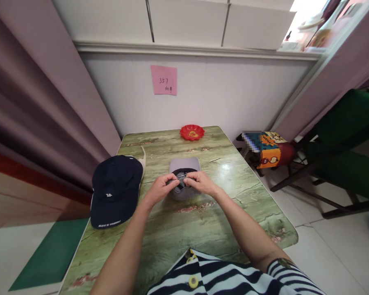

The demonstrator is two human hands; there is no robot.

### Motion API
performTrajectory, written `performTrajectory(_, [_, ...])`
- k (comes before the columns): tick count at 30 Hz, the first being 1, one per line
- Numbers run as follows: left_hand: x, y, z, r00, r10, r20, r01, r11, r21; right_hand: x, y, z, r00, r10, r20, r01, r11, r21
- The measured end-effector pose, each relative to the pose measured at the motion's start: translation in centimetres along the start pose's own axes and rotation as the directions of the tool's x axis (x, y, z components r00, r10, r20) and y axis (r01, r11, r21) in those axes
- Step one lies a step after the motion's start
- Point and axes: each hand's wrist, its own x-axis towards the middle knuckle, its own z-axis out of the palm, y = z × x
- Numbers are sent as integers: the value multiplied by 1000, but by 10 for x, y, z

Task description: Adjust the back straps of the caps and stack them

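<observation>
A grey baseball cap (184,163) lies upside down on the green wood-patterned table (227,217), its brim pointing away from me. The dark inside and a label show through its opening. My left hand (163,186) pinches the cap's near edge, at the strap, with thumb and fingers together. Close beside it, my right hand (199,181) pinches the same strap from the other side. What the fingertips hold in detail is too small to make out. To the left, a navy baseball cap (118,184) with small white lettering rests near the table's left edge.
A red scalloped dish (192,132) stands at the table's far edge. Beige cloth or strap (144,157) shows beside the navy cap. A pink paper note (164,80) is on the wall. Right of the table are a printed box (269,151) and a green chair (344,164).
</observation>
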Motion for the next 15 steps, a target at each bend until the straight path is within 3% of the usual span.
performTrajectory(4, [-6, -7, -7, 999, -37, 35, 37, 999, 0, -14, 11, -11, 998, 10, 66, 1, 987, -160])
performTrajectory(9, [-15, -3, -13, 991, -66, 120, 65, 998, 11, -28, 24, -13, 993, 3, 118, 52, 889, -456])
performTrajectory(12, [-18, 10, -19, 983, -79, 167, 92, 993, -69, -30, 17, -24, 994, -9, 110, 46, 938, -344])
performTrajectory(15, [-20, 29, -29, 979, -115, 169, 155, 957, -246, -28, -2, -41, 996, -18, 93, 13, 998, 62])
